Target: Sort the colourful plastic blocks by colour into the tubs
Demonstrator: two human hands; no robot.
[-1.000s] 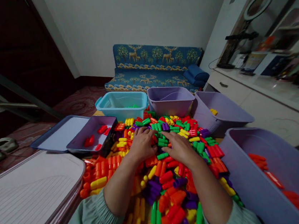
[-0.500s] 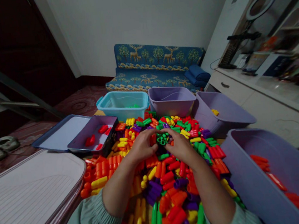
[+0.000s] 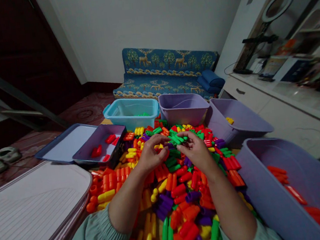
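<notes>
Bright plastic building pieces, tube-like and joined in small blocks, are heaped over the table. Above the middle of the heap, my right hand [image 3: 195,148] pinches a bunch of green plastic pieces [image 3: 176,138] between thumb and fingers. My left hand [image 3: 153,151] is just left of this bunch, thumb and fingers apart, with its index fingertip close to the green pieces. Whether that fingertip touches them I cannot tell. Below the hands lie more green pieces [image 3: 173,164], red pieces [image 3: 179,190] and purple pieces [image 3: 164,204].
Behind the heap stand a light-blue bin [image 3: 132,121] holding green pieces and a purple bin [image 3: 185,111]. Another purple bin [image 3: 241,126] has yellow pieces; a larger one [image 3: 258,170] has orange-red pieces. Left are an open case [image 3: 86,155] with red pieces and stacked pale lids [image 3: 38,214].
The green bunch has turned from end-on to lying sideways and risen slightly. My left fingers have spread away from it, while my right hand keeps hold. Green pieces now show below the hands.
</notes>
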